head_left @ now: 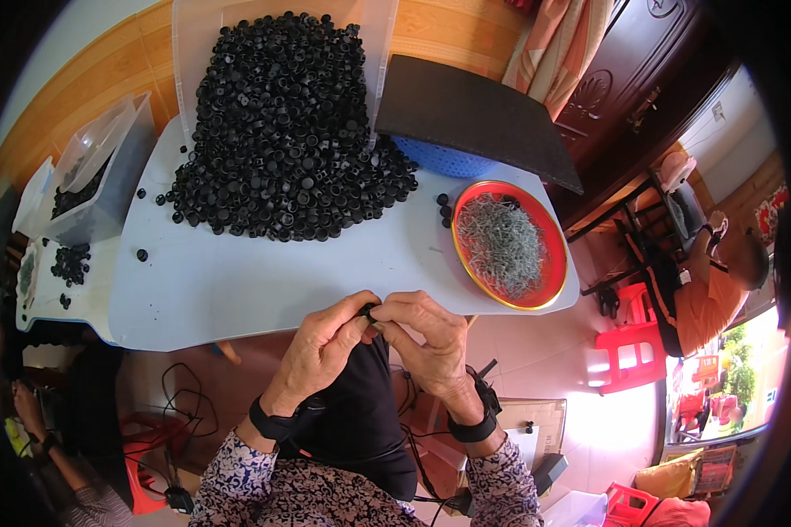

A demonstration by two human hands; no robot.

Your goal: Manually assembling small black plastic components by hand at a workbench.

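Just off the table's front edge, my left hand [332, 334] and my right hand [424, 334] meet, fingertips pinched together. Between them is a small black plastic cap [368, 310], gripped from both sides and mostly hidden by the fingers. Beyond my hands, a large heap of similar black plastic caps [277, 132] spills across the table from a clear bin. To the right sits a red bowl with a yellow rim [554, 279], holding a tangle of thin silvery metal pieces [501, 244].
The white table [220, 290] reaches across in front of me. A dark board [475, 110] lies over a blue basket [439, 158] at the back. Bins with more black parts [97, 206] stand left. Other people sit at far left and right; red stools [631, 356] stand on the floor.
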